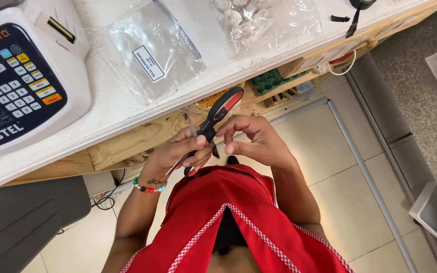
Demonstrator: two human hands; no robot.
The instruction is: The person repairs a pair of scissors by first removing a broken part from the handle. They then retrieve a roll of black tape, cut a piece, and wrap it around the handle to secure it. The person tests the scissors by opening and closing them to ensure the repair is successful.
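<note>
My left hand [180, 151] grips a pair of scissors [218, 112] with black and red handles, held just below the edge of the white counter [112, 108]. A thin clear strip or straw pokes up between the fingers of that hand. My right hand [251, 139] is right beside it, fingertips pinched together near the scissors' pivot; I cannot tell whether it holds something small. A beaded bracelet [147, 187] circles my left wrist. I wear a red apron with checked trim [228, 222].
On the counter sit a white weighing scale with a keypad [16, 76], an empty clear plastic bag with a label [153, 50] and a clear bag of pale round items [259, 20]. A wooden shelf [279, 83] runs under the counter. Beige tiled floor lies below.
</note>
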